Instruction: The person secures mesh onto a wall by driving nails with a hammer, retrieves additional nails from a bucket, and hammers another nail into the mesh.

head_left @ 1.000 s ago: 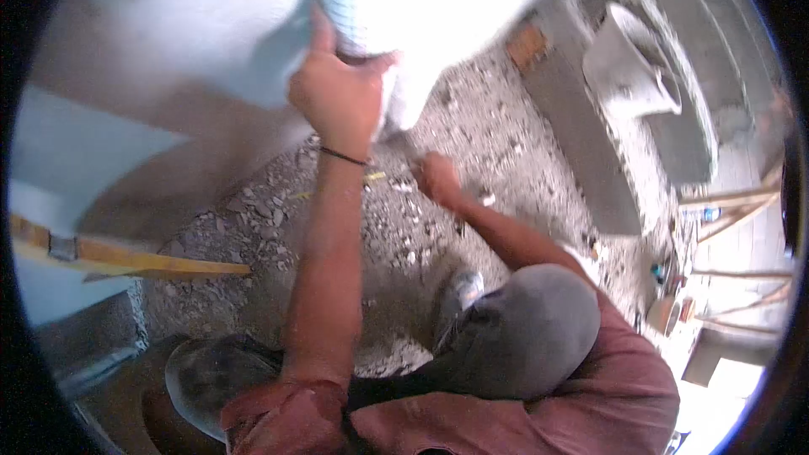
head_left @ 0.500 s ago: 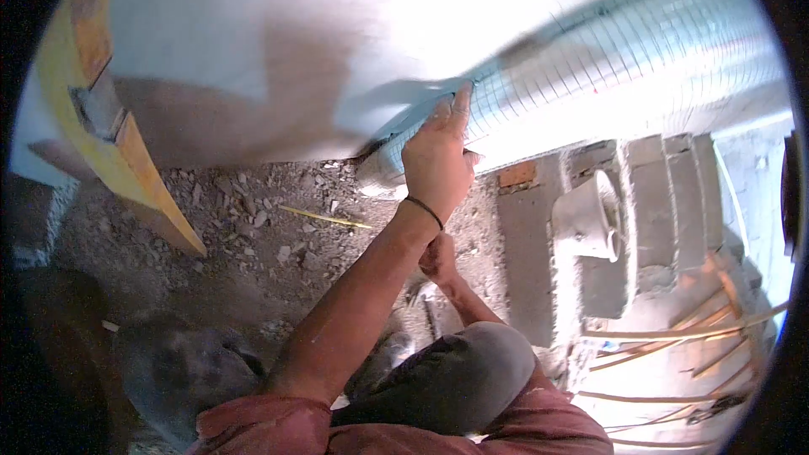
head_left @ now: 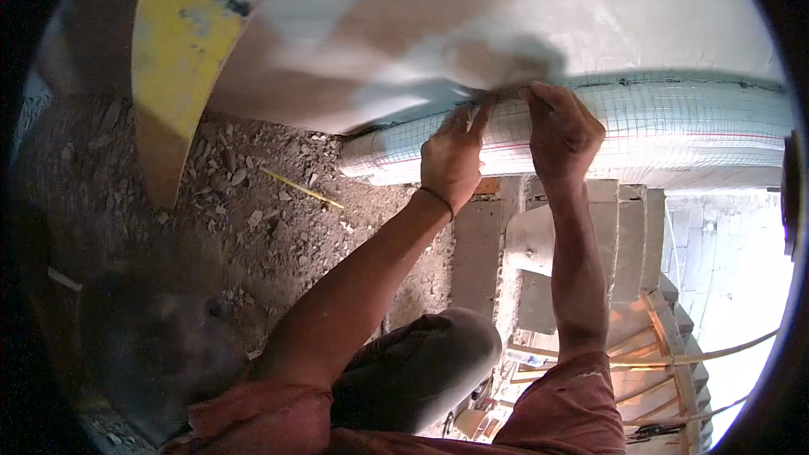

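A long pale, rounded piece covered in grid mesh, with thin red lines, runs along the foot of a smooth wall. My left hand is at the mesh's upper edge, its fingers drawn together around something too small to name. Close beside it on the right, my right hand is closed at the same edge, thumb and fingers pinched. What the right fingertips grip is hidden. A dark band circles my left wrist. Both shadows fall on the wall above.
A yellow curved board leans at the left. Rubble and a thin yellow strip lie on the ground. Grey blocks and a pale bucket-like object stand right of my left forearm, with wooden strips lower right.
My right hand has risen from low near my knee to the mesh edge. The left fingers remain at the edge, now more curled. The view has shifted and turned.
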Tool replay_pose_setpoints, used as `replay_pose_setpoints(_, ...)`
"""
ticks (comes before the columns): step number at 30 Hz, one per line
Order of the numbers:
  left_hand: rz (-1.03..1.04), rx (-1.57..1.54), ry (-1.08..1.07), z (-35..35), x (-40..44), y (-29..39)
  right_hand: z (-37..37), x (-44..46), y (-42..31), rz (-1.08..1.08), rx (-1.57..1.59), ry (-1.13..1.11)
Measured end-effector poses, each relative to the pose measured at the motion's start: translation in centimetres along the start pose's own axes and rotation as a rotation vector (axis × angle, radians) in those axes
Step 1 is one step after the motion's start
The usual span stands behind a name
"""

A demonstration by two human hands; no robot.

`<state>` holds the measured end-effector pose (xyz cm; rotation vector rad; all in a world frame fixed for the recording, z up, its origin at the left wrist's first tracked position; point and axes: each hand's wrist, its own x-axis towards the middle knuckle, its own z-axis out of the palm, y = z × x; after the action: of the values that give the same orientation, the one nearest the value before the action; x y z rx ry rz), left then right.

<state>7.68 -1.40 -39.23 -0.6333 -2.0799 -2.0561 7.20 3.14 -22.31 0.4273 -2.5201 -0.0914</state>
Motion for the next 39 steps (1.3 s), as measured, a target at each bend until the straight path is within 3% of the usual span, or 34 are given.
replay_pose_setpoints(2, 0.015, 0.023, 0.056, 0.3, -0.1, -0.1, 0.5, 0.3, 0.2, -0.061, -0.152, -0.105)
replay_pose_setpoints(8, 0.026, -0.031, 0.123, 0.7, -0.1, -0.3, 1.3, 0.4, 0.0, -0.064, -0.181, -0.119)
replay_pose_setpoints(23, 0.018, 0.007, 0.104, 0.7, -0.3, -0.3, 1.8, 0.4, 0.1, -0.115, -0.331, -0.204)
replay_pose_setpoints(36, 0.047, -0.063, 0.184, 0.8, -0.2, -0.4, 1.8, 0.1, 0.8, -0.105, -0.304, -0.241)
replay_pose_setpoints(39, 0.020, -0.029, 0.115, 0.6, -0.2, -0.2, 2.0, 0.2, 0.7, -0.131, -0.189, -0.151)
